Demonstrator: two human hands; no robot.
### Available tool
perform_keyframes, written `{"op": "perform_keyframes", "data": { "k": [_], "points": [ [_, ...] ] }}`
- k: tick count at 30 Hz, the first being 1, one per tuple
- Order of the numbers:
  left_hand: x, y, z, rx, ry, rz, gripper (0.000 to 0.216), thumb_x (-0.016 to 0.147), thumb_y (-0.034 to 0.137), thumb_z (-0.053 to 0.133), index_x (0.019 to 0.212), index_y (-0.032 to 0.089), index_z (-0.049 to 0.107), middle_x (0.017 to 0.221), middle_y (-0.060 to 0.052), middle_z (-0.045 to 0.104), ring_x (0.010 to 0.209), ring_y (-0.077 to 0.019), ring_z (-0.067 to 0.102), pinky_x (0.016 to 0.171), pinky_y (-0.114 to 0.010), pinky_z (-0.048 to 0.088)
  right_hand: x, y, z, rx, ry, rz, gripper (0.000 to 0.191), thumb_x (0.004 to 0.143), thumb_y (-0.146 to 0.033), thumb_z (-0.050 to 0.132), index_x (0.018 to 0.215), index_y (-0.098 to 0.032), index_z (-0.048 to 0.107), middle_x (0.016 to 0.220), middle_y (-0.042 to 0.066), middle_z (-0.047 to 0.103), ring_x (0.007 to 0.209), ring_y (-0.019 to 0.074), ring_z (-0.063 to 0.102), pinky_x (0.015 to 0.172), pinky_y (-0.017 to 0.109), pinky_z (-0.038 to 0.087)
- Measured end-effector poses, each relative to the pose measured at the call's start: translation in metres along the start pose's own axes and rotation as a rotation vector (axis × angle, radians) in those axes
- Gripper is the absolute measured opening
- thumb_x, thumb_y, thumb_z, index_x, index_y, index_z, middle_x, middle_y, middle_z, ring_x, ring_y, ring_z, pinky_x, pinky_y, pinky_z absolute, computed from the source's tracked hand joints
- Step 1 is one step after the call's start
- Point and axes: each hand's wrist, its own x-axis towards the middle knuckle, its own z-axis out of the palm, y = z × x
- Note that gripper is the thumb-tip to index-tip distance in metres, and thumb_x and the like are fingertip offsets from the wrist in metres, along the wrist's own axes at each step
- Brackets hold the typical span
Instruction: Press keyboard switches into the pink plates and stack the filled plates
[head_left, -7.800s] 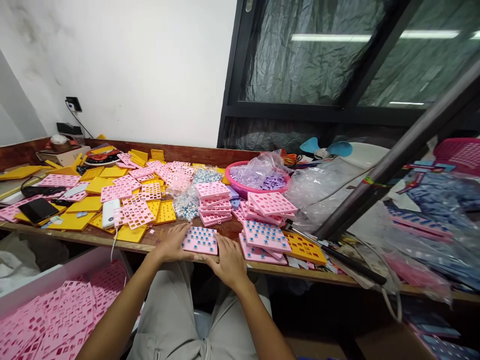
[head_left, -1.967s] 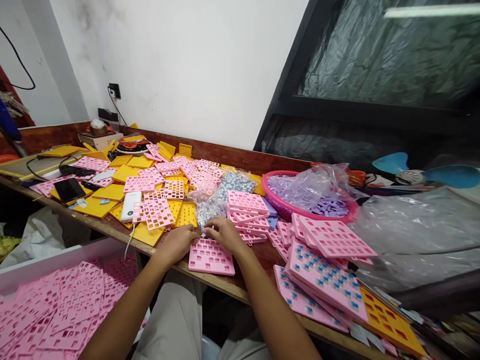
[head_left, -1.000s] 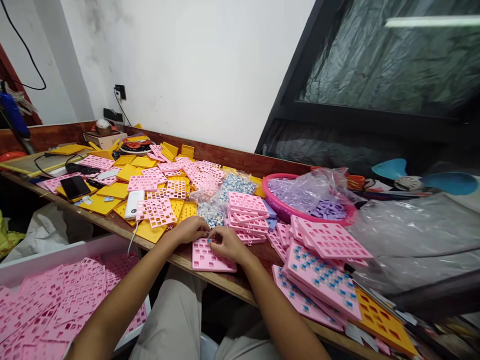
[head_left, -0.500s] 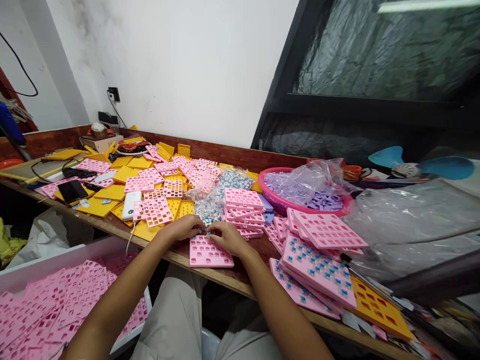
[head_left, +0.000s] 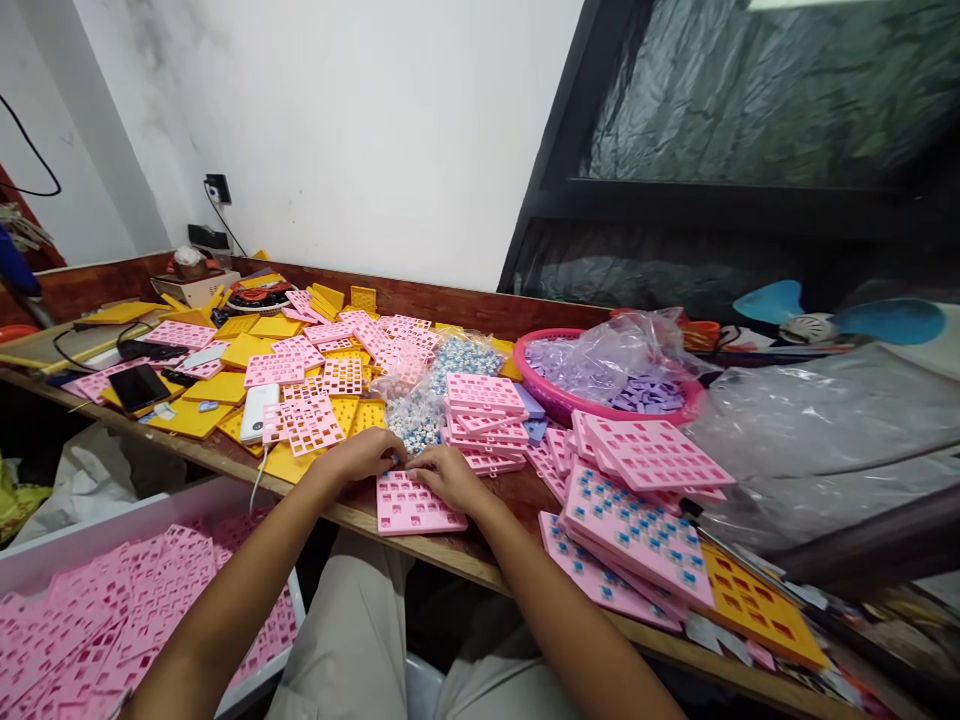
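Left hand [head_left: 365,455] and right hand [head_left: 448,478] curl onto pink grid plate [head_left: 415,508]; any held piece is hidden

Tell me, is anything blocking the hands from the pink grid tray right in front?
Nothing visible. The left hand and right hand both touch the pink grid tray at its far edge, just before the bag of small pieces.

Blue-filled plate gone from front; empty pink plate [head_left: 420,508] there; left hand [head_left: 364,455], right hand [head_left: 444,476] now at far edge.
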Motion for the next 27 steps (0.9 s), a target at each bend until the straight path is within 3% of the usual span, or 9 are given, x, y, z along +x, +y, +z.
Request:
{"op": "perform_keyframes", "data": {
  "k": [5, 11, 15, 19, 25, 27],
  "points": [
    [-0.025, 0.011, 0.005, -0.249, 0.205, 0.017, 0.033, 0.081, 0.011, 0.060, 0.111, 0.019, 0.071, 0.100, -0.005, 0.067, 0.087, -0.0160, 0.062, 0.076, -0.024, 0.048, -0.001, -0.007, 0.006, -0.148, 0.026, 0.008, 0.015, 0.090, -0.024, 0.069, 0.101, -0.025, 0.079, 0.093, 0.005, 0.073, 0.089, 0.0192, 0.063, 0.080, 0.030, 0.045],
    [-0.032, 0.022, 0.031, -0.179, 0.447, -0.117, 0.017, 0.082, 0.012, 0.062, 0.091, 0.019, 0.075, 0.094, -0.005, 0.065, 0.091, -0.0180, 0.061, 0.082, -0.029, 0.048, 0.001, -0.011, 0.014, -0.310, 0.085, 0.045, 0.013, 0.091, -0.026, 0.069, 0.100, -0.024, 0.078, 0.094, 0.006, 0.070, 0.093, 0.0207, 0.061, 0.083, 0.031, 0.043],
    [-0.019, 0.011, 0.033, -0.192, 0.395, -0.192, 0.011, 0.080, 0.017, 0.069, 0.087, 0.018, 0.077, 0.088, -0.005, 0.069, 0.083, -0.0179, 0.063, 0.076, -0.028, 0.048, 0.002, -0.011, 0.014, -0.322, 0.094, 0.057, 0.012, 0.093, -0.025, 0.067, 0.098, -0.024, 0.078, 0.096, 0.005, 0.072, 0.093, 0.0196, 0.061, 0.083, 0.031, 0.043],
    [-0.018, 0.005, 0.030, -0.273, 0.303, -0.155, 0.015, 0.083, 0.022, 0.068, 0.092, 0.019, 0.079, 0.090, -0.005, 0.073, 0.084, -0.0177, 0.065, 0.076, -0.027, 0.049, 0.001, -0.005, 0.016, -0.290, 0.112, 0.031, 0.013, 0.093, -0.025, 0.066, 0.099, -0.024, 0.078, 0.094, 0.005, 0.073, 0.092, 0.0193, 0.062, 0.085, 0.031, 0.044],
    [-0.025, 0.011, 0.044, -0.372, 0.510, -0.224, 0.021, 0.082, 0.037, 0.074, 0.090, 0.019, 0.080, 0.088, -0.007, 0.077, 0.081, -0.0189, 0.069, 0.075, -0.029, 0.052, 0.001, -0.001, 0.022, -0.201, 0.142, 0.009, 0.014, 0.093, -0.026, 0.066, 0.099, -0.024, 0.078, 0.095, 0.005, 0.073, 0.091, 0.0199, 0.062, 0.083, 0.032, 0.044],
    [-0.025, 0.012, 0.048, -0.408, 0.521, -0.272, 0.025, 0.079, 0.040, 0.077, 0.089, 0.018, 0.080, 0.086, -0.007, 0.078, 0.078, -0.0194, 0.070, 0.072, -0.029, 0.053, 0.002, -0.003, 0.022, -0.220, 0.136, 0.030, 0.014, 0.093, -0.028, 0.067, 0.099, -0.024, 0.078, 0.096, 0.005, 0.073, 0.092, 0.0200, 0.062, 0.084, 0.032, 0.044]
  ]
}}
